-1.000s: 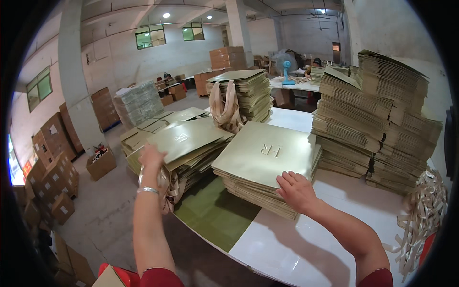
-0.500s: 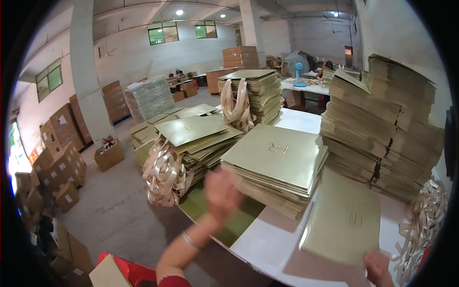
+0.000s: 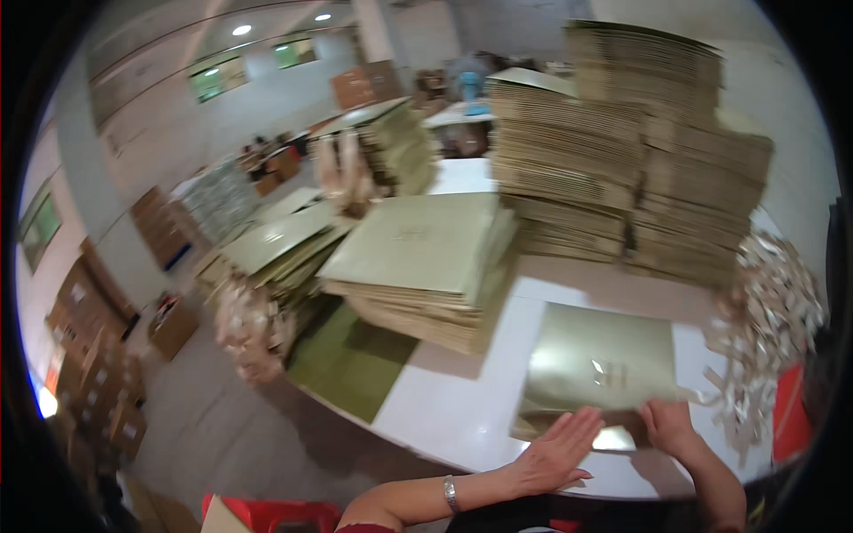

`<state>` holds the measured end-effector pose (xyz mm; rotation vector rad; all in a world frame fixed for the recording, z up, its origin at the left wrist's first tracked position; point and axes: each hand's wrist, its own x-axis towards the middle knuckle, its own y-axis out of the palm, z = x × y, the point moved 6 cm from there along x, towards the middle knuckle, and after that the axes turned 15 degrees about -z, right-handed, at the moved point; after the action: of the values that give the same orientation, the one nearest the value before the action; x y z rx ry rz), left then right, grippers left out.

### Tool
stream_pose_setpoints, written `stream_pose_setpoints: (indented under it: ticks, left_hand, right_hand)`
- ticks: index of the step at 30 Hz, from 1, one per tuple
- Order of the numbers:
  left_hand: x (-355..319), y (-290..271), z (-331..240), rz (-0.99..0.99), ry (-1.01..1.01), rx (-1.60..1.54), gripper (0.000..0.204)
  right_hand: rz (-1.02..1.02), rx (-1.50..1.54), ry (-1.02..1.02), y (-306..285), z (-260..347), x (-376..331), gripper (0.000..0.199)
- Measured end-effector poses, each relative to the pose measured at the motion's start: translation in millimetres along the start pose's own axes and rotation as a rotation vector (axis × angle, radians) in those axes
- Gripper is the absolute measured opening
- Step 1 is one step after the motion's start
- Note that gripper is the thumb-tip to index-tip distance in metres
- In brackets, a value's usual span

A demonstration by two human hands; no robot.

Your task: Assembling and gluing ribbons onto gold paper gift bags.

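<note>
A flat gold paper bag [image 3: 597,355] with a small embossed mark lies on the white table before me. My left hand [image 3: 560,449] rests at its near edge, fingers stretched out flat and close together. At the bag's near right corner my right hand [image 3: 668,428] is closed, its fingers curled over the edge, where the bag's mouth looks slightly lifted. Beside that hand, cream ribbons [image 3: 771,311] lie in a loose heap, one strand reaching toward the hand. Whether the fingers also hold a ribbon is hidden.
A stack of gold bags [image 3: 413,240] stands left of centre. Taller stacks [image 3: 569,151] rise behind. Bags with ribbon handles [image 3: 253,324] sit at the left, by a green board [image 3: 351,360]. The table edge runs along the front; a red stool [image 3: 267,513] stands below it.
My left hand has come from the bag stack rightward and down to the near bag. That bag now lies flat, with my right hand at its near edge. The view has swung right.
</note>
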<state>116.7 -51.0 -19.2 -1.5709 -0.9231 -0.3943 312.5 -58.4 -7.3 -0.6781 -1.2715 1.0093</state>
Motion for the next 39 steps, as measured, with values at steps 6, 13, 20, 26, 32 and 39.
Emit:
stream_pose_setpoints:
  ticks: [6, 13, 20, 26, 32, 39]
  left_hand:
    - [34.1, 35.9, 51.3, 0.434, -0.937, -0.045, 0.051]
    - [16.4, 43.9, 164.2, 0.224, -0.769, -0.304, 0.042]
    - [23.5, -34.5, 57.1, 0.823, -0.081, 0.308, 0.06]
    - [6.7, -87.1, 32.2, 0.851, -0.384, 0.295, 0.042]
    - [60.5, -134.0, 14.4, 0.097, 0.242, -0.173, 0.022]
    - [77.9, -46.1, 66.5, -0.146, 0.459, 0.186, 0.017]
  right_hand:
    - [-0.792, -0.121, -0.388, -74.6, 60.8, 23.5, 0.007]
    - [-0.021, 0.504, 0.215, 6.7, 22.2, -16.4, 0.02]
    - [0.133, 0.414, -0.199, -44.0, -10.3, -24.2, 0.058]
    - [0.438, -0.048, -0.043, -70.3, 15.0, -51.9, 0.055]
    - [0.178, 0.664, 0.089, -128.1, -10.3, -13.6, 0.03]
    - [-0.127, 1.313, 0.309, -103.8, -71.0, 21.7, 0.01]
